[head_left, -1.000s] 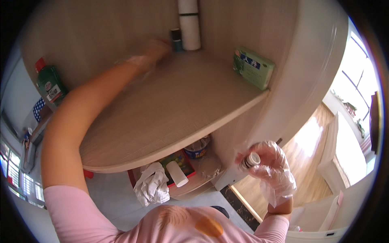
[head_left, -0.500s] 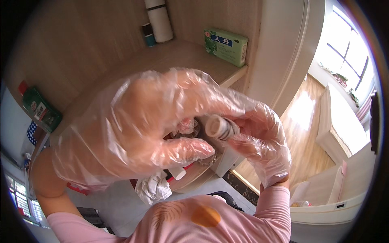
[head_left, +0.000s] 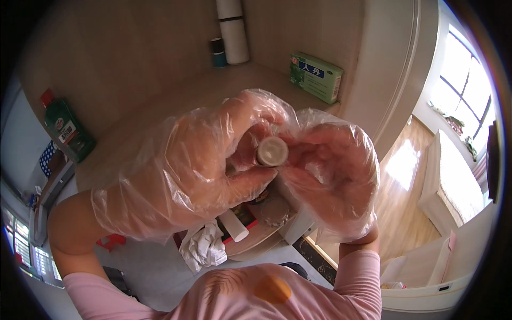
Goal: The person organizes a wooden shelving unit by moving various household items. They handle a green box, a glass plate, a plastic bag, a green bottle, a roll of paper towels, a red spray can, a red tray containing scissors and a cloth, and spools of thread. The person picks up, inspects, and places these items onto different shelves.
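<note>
Both of my hands wear clear, loose plastic gloves and meet in front of my chest. A small cylinder with a pale round end (head_left: pixel 272 152), like a little capped bottle, points end-on at the view. My left hand (head_left: pixel 197 154) curls round it, thumb below and fingers above. Close against its right side is my right hand (head_left: pixel 336 170), cupped with the palm showing and the fingers apart. The glove plastic partly hides where its fingertips meet the cylinder. Most of the cylinder's body is out of sight.
On the wooden shelf (head_left: pixel 176 101) stand a green box (head_left: pixel 316 76), a white roll (head_left: pixel 234 40), a small teal bottle with a black cap (head_left: pixel 218 53) and a green bottle with a red cap (head_left: pixel 68 127). Below lie crumpled white paper (head_left: pixel 204 246) and a white tube (head_left: pixel 233 224).
The cylinder has shifted slightly left and up, out of my right hand's pinch and between my left thumb and fingers. My right hand has turned, its palm now showing.
</note>
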`<state>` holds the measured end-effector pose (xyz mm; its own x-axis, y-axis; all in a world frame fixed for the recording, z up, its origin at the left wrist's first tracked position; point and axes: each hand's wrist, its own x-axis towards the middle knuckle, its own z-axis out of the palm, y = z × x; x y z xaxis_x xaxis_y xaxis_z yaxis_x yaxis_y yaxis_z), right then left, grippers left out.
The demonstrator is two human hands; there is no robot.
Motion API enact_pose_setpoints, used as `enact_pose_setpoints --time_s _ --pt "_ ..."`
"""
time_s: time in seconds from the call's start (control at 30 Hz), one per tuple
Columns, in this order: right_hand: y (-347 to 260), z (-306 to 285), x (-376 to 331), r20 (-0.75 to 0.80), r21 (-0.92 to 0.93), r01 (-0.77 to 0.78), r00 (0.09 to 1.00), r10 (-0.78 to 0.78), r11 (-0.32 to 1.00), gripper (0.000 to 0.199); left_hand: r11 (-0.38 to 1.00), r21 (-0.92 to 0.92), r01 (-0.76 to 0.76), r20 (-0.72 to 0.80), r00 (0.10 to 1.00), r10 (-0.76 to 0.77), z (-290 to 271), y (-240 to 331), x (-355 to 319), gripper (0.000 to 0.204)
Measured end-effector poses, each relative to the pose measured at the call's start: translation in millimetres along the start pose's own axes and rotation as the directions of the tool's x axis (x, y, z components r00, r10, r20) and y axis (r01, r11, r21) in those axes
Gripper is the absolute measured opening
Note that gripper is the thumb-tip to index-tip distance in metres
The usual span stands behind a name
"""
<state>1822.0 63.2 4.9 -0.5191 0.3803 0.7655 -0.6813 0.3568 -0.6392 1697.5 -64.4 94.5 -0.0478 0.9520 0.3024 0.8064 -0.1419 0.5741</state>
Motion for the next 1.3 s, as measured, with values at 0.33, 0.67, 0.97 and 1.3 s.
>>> enact_pose_setpoints --time_s 0.33,0.67,0.97,1.3 --pt "19 -19 -26 -0.317 0.109 -0.076 0.942 0.107 0.991 0.028 0.930 -0.081 0.360 -0.363 0.858 -0.364 -67 -98 37 0.031" --pt "56 -78 -65 -0.346 0.079 -0.245 0.903 0.257 0.966 0.016 0.669 0.257 0.698 -0.361 0.711 -0.603 -68 -137 112 0.036" --pt "79 -106 -73 -0.353 0.112 -0.339 0.865 0.356 0.934 0.019 0.879 0.110 0.464 -0.394 0.833 -0.390 -136 -194 131 0.042" --pt "84 -111 -74 -0.259 0.235 -0.335 0.883 0.391 0.912 0.016 0.872 0.160 0.463 -0.337 0.856 -0.393 -122 -140 156 0.049"
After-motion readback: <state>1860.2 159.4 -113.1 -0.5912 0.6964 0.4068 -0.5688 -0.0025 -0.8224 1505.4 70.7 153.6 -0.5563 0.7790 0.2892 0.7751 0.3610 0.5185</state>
